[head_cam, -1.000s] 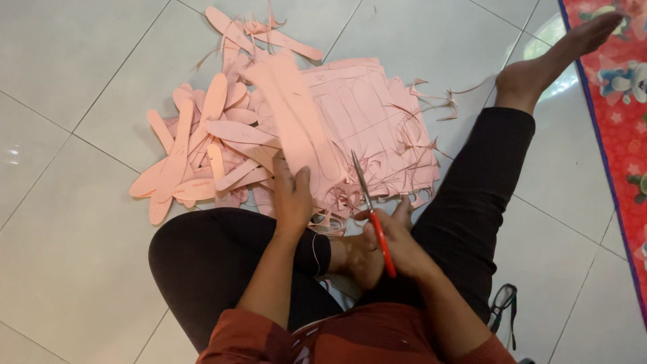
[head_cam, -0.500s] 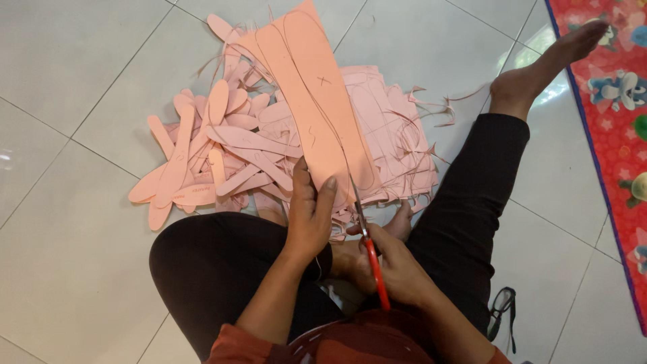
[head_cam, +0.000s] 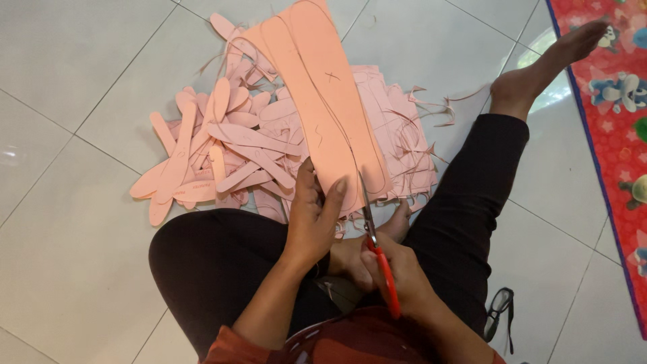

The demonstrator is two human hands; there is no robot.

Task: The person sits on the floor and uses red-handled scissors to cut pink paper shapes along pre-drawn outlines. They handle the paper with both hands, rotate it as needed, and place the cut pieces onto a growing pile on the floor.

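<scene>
Your left hand [head_cam: 311,226] is clamped on the near edge of the pink sheet [head_cam: 322,101], thumb on top, fingers underneath, and holds it tilted up over your lap. Your right hand [head_cam: 397,273] is closed around the red handles of the scissors [head_cam: 375,246]; the blades are in the sheet's near edge just to the right of your left thumb, and whether they stand parted or together is too fine to tell. The sheet's long axis runs straight away from you, from your grip toward the far tiles, and the drawn pencil lines follow that same direction, so the blades point along the outline and not across it. Your right hand is the nearer one to the cut line; your left sits just beside it. Behind the sheet, on the tiled floor [head_cam: 74,81], lies a pile of cut pink strips [head_cam: 216,148] with thin trimmings [head_cam: 431,108] at its right. A pair of glasses [head_cam: 500,307] lies by your right thigh, and a red mat [head_cam: 606,87] runs along the right edge
</scene>
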